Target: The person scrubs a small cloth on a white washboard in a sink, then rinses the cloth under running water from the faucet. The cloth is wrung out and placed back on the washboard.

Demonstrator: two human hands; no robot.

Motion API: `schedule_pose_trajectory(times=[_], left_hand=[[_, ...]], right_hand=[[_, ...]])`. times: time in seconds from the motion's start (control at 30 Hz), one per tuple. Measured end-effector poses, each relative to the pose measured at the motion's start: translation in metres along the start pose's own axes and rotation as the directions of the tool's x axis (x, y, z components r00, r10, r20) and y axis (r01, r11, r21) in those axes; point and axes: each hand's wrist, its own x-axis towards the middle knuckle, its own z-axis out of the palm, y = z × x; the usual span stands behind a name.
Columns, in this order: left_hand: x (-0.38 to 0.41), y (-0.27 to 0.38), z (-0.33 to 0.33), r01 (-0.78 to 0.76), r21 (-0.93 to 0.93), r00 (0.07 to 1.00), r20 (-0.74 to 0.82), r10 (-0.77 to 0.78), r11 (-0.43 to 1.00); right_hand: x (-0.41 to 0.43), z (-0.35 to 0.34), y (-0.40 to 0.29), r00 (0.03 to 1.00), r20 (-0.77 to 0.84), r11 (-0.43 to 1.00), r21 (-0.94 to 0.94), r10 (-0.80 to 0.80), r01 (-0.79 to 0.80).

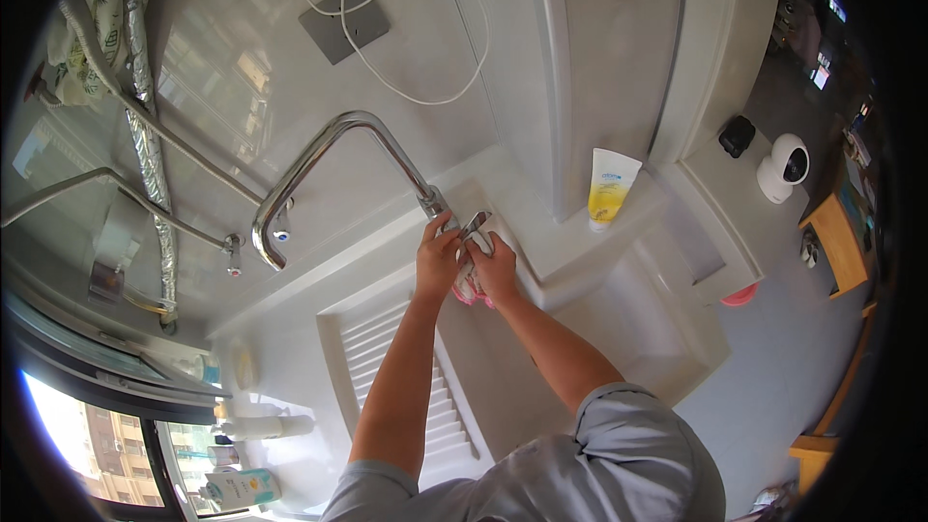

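Both hands are together at the base of a chrome gooseneck faucet (355,123), over a white laundry sink. My left hand (437,261) has its fingers at the faucet body beside the lever handle (476,223). My right hand (496,268) grips a pale cloth with pink edging (467,288), thumb on top, close under the lever. The cloth is bunched between the hands and lies against the faucet's base. Whether the left fingers also pinch the cloth is hard to tell. Below the left forearm is the sink's ribbed washboard (442,406).
A white and yellow tube (613,188) stands on the ledge at the right, near a white camera (783,168) and a small black case (736,136). Bottles (243,489) line the window side. Hoses (174,138) and a white cable (486,36) run along the wall.
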Motion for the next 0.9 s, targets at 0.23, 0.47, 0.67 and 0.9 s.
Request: schedule_pose_trajectory(times=[0.23,0.47,0.67,0.9], left_hand=[[0.002,0.002,0.0,-0.005,0.0,1.0,-0.01,0.005,1.0],[-0.003,-0.001,-0.001,-0.026,-0.009,0.999,-0.04,0.025,1.0],[-0.002,-0.001,-0.002,0.121,-0.165,0.992,0.003,-0.123,0.979],[-0.039,0.025,0.009,0.142,0.002,0.914,-0.384,-0.13,0.99]], right_hand=[[0.006,-0.002,-0.024,0.991,-0.031,0.96,0.254,0.132,-0.12],[0.015,-0.014,-0.06,0.988,-0.05,0.977,0.167,0.143,-0.133],[-0.006,-0.001,-0.028,0.99,0.137,0.998,-0.047,0.038,-0.032],[-0.033,-0.021,-0.054,0.916,0.386,0.994,-0.055,0.105,-0.091]])
